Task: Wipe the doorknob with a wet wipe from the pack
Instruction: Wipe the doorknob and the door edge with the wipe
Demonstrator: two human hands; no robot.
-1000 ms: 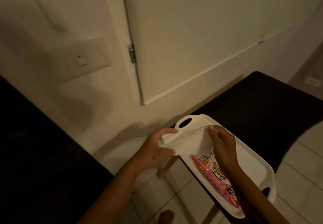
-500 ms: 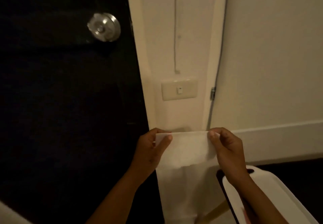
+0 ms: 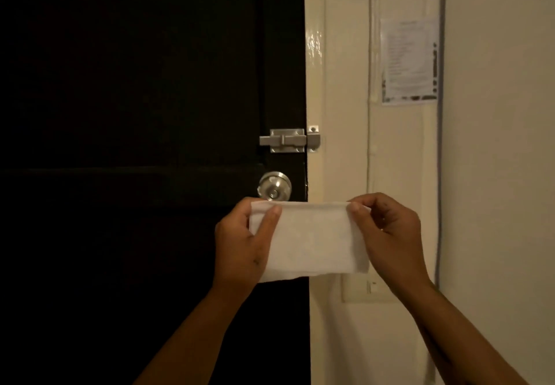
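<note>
Both your hands pinch the wipe (image 3: 312, 240) by its top corners: your left hand (image 3: 240, 246) has thumb and fingers closed on the left corner, your right hand (image 3: 387, 234) has fingertips closed on the right one, and the white sheet hangs stretched flat between them, its lower edge loose. You hold it up in front of you, across the seam where the door (image 3: 135, 114) meets the frame (image 3: 336, 84). That door is black and fills the left half of the view; the cream frame and wall (image 3: 498, 174) take the right half. A printed notice (image 3: 410, 61) is stuck high on the wall strip beside the frame, too blurred to read. Below your right hand a pale switch plate (image 3: 360, 290) shows on that same strip, partly hidden by the wipe and your wrist. On the door's right edge sits a metal bolt (image 3: 283, 140), reaching across to the frame. Just under it is the knob (image 3: 275, 187), round and silvery, directly above the wipe's top left corner and near your left hand, not touched by either.
</note>
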